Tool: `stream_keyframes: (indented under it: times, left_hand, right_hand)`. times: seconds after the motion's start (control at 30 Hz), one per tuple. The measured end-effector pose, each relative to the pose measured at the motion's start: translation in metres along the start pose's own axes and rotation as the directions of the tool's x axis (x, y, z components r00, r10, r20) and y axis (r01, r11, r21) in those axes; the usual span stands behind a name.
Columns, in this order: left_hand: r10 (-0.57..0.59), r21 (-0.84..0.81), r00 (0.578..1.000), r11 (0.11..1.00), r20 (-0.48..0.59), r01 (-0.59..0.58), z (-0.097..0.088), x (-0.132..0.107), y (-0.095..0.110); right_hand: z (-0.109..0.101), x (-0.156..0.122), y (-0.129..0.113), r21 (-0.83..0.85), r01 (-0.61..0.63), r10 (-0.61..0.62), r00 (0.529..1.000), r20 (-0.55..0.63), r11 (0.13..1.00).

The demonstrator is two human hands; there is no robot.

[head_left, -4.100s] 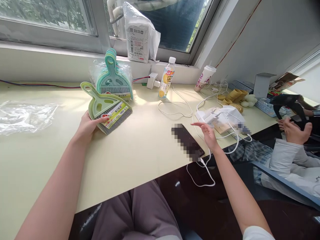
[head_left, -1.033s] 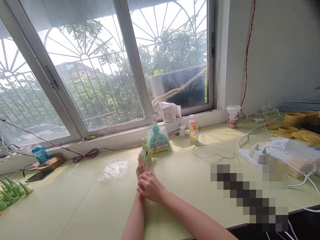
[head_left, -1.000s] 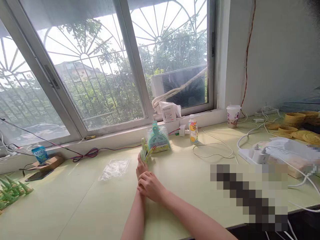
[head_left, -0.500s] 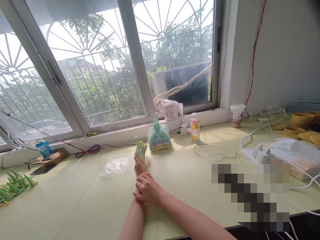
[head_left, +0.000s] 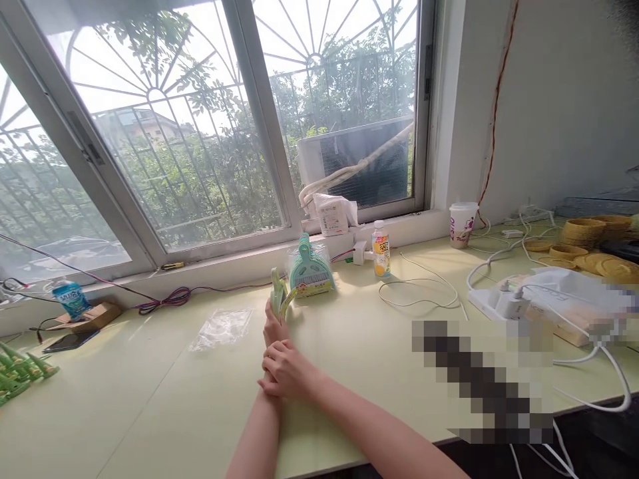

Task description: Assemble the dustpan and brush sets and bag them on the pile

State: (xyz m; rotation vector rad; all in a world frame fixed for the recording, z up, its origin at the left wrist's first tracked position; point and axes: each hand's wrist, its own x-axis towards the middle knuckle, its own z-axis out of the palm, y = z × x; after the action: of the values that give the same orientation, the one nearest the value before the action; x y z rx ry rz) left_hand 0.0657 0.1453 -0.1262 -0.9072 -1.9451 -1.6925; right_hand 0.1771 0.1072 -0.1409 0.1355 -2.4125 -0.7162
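My left hand [head_left: 274, 327] is closed around a light-green dustpan [head_left: 278, 298], upright and seen nearly edge-on, with a yellowish strip on its right side. Much of its lower part is hidden by the fingers. My right hand [head_left: 287, 369] lies across my left wrist, its fingers wrapped round it. Just behind and to the right stands a row of mint-green dustpans with brushes [head_left: 310, 271], in clear plastic with a yellow label. A crumpled clear plastic bag [head_left: 222, 329] lies flat on the table, left of my hands.
On the pale table [head_left: 164, 412], a drink bottle [head_left: 381, 251] and a paper cup [head_left: 463, 226] stand right of the dustpans. Cables and a power strip [head_left: 499, 303] spread at right. Green spiky pieces [head_left: 22, 372] and a blue bottle [head_left: 71, 299] are at left.
The view has shifted slightly, so most things sit a little further left. The dustpan in my left hand has turned slightly, its strip leaning more to the right. Both hands keep their hold.
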Motion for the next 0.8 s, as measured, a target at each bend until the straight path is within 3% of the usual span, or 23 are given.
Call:
stream_keyframes:
  times: [0.23,0.43,0.63,0.8]
  left_hand:
    - [0.055,0.015,0.996,0.998,-0.069,-0.054,0.005,-0.006,0.004]
    - [0.087,0.057,0.996,0.995,-0.027,-0.085,0.003,-0.007,0.006]
    - [0.084,0.086,0.995,0.992,0.048,-0.087,-0.004,-0.009,0.012]
    - [0.106,0.145,0.994,0.984,-0.015,-0.102,-0.004,-0.013,0.022]
  right_hand:
    - [0.003,0.008,0.002,0.046,0.08,-0.082,0.995,0.053,0.996]
    - [0.002,0.002,0.004,-0.021,0.102,-0.102,0.995,-0.009,0.995]
    - [-0.001,0.005,0.004,-0.081,0.105,-0.1,0.993,0.065,0.991]
    - [-0.003,0.006,0.009,-0.063,0.165,-0.16,0.984,0.079,0.984]
